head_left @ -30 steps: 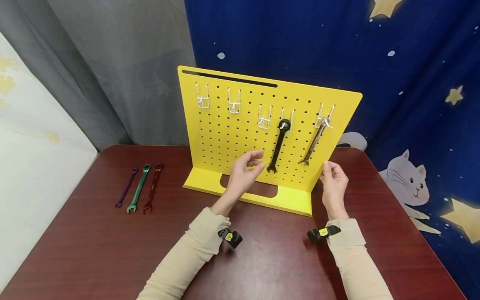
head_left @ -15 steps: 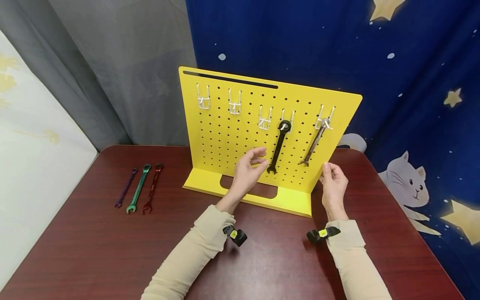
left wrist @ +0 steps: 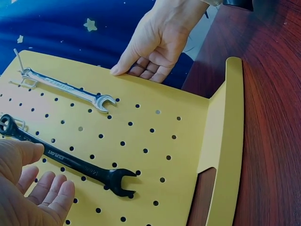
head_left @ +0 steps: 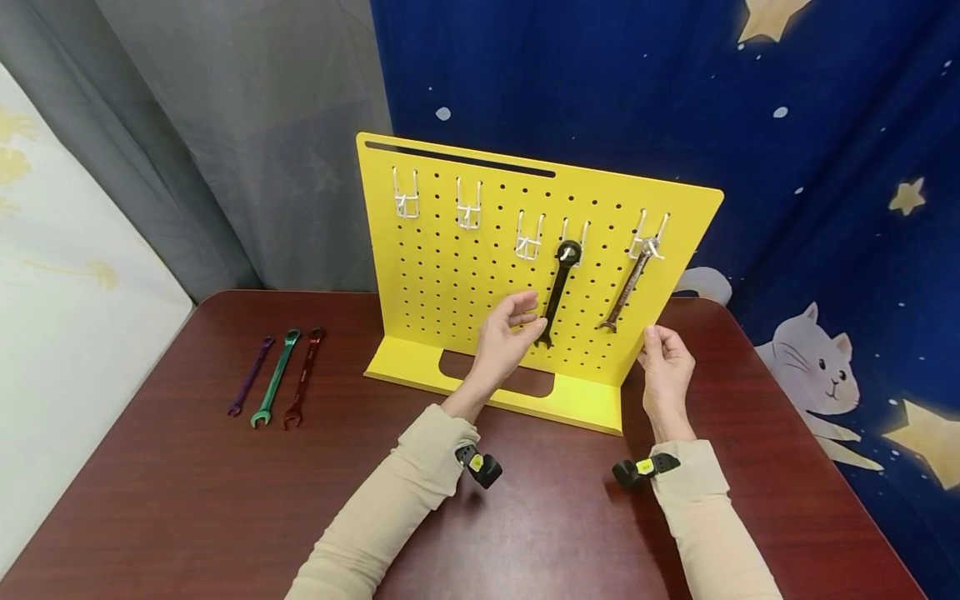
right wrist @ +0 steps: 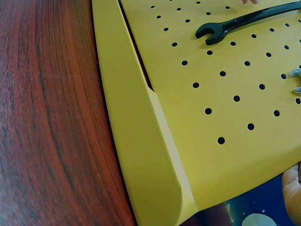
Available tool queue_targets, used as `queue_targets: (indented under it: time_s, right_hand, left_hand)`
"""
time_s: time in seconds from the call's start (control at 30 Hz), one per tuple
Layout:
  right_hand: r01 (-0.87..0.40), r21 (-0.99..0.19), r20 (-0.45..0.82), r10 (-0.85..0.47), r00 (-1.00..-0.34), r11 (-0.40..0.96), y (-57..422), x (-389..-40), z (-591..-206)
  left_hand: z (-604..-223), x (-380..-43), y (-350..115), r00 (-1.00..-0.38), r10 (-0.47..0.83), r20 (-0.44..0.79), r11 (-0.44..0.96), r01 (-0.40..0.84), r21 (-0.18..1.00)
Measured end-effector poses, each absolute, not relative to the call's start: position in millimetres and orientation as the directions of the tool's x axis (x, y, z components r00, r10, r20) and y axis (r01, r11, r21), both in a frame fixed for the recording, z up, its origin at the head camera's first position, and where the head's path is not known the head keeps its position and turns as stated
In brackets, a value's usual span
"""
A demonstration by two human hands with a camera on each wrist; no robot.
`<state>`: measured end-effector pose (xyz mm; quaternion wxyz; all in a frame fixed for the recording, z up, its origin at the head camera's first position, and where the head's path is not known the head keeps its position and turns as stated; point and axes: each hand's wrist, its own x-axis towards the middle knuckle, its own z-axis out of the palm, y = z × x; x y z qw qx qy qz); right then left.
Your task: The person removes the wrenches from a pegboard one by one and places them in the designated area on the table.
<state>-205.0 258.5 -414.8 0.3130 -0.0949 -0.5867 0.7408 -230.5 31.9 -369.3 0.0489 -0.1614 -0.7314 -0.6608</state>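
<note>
A yellow pegboard (head_left: 588, 398) stands upright on the table. From its white hooks hang a black combination wrench (head_left: 557, 292) and, farther right, a silver combination wrench (head_left: 628, 285). My left hand (head_left: 501, 340) is just left of the black wrench's lower half, thumb and fingers apart and loosely bent. In the left wrist view the thumb overlaps the edge of the black wrench (left wrist: 84, 165); whether it touches is unclear. My right hand (head_left: 667, 371) grips the board's right edge, thumb in front and other fingers behind. In the right wrist view, only part of that hand (right wrist: 292, 193) shows.
Purple (head_left: 251, 377), green (head_left: 276, 379) and red (head_left: 303, 379) wrenches lie side by side on the table's left. Three white hooks on the board, including the leftmost hook (head_left: 406, 204), carry nothing. A blue curtain (head_left: 570, 75) hangs close behind the board.
My left hand has moved right and slightly up, closer to the black wrench. The right hand stays on the board's edge, and the wrenches stay where they were.
</note>
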Motion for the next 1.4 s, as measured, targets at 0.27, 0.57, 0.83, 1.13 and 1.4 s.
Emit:
queue_targets:
  time_s: [0.27, 0.57, 0.83, 1.13, 1.4]
  right_hand:
    - [-0.328, -0.939, 0.210, 0.578, -0.789, -0.106, 257.4, -203.9, -414.3]
    - [-0.349, -0.929, 0.223, 0.569, -0.792, -0.121, 256.3, -204.7, -413.0]
    - [-0.348, -0.930, 0.226, 0.566, -0.793, -0.118, 256.8, -205.5, -413.7]
    - [-0.343, -0.933, 0.220, 0.575, -0.788, -0.113, 257.8, -206.7, -415.6]
    - [-0.359, -0.921, 0.209, 0.587, -0.782, -0.149, 257.8, -207.0, -414.7]
  left_hand:
    - [-371.5, -232.1, 36.5, -0.949, 0.179, 0.261, 0.076, 0.278, 0.958]
    - [-372.4, -235.6, 43.1, -0.944, 0.200, 0.264, 0.046, 0.278, 0.960]
    - [-372.1, -235.7, 48.9, -0.948, 0.198, 0.251, 0.060, 0.267, 0.962]
    - [-374.0, -235.3, 54.3, -0.955, 0.191, 0.226, 0.093, 0.247, 0.965]
    - [-378.2, -234.1, 53.1, -0.943, 0.200, 0.267, 0.100, 0.291, 0.951]
